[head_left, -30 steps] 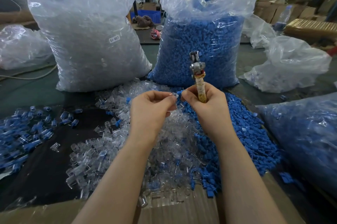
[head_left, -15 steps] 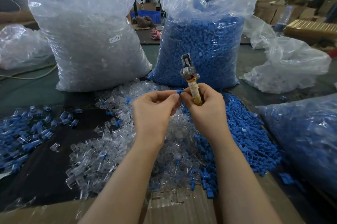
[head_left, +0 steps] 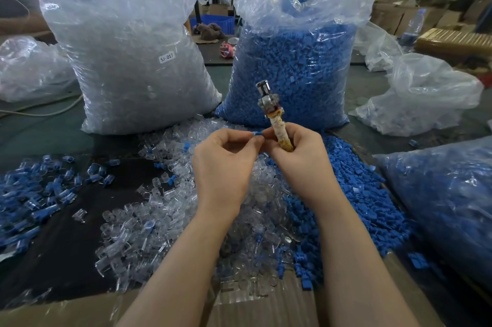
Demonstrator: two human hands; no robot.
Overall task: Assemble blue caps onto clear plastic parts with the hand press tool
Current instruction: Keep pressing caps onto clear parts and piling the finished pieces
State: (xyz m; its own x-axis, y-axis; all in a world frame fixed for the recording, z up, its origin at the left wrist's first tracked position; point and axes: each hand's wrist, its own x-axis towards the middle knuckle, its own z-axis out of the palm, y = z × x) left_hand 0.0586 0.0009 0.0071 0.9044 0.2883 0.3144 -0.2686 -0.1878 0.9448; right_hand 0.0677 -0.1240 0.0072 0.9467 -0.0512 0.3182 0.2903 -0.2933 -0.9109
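Note:
My right hand [head_left: 298, 156] grips the tape-wrapped handle of the hand press tool [head_left: 271, 110], whose metal head points up and slightly left. My left hand [head_left: 223, 164] pinches a small blue cap [head_left: 257, 134] at its fingertips, which meet my right hand's fingertips beside the tool handle. Whether a clear part sits under the cap is hidden by the fingers. Below both hands lie a heap of loose clear plastic parts [head_left: 165, 209] and a heap of loose blue caps [head_left: 356, 193].
A tall bag of clear parts [head_left: 133, 60] and a tall bag of blue caps [head_left: 295, 60] stand behind the heaps. Assembled blue-and-clear pieces [head_left: 34, 193] lie at the left. More bags sit at the right [head_left: 447, 206] [head_left: 426, 97]. Cardboard [head_left: 266, 308] lines the near edge.
The tool head has tilted from upright toward the left and moved left. My hands have drawn together, and the blue cap now shows between the fingertips.

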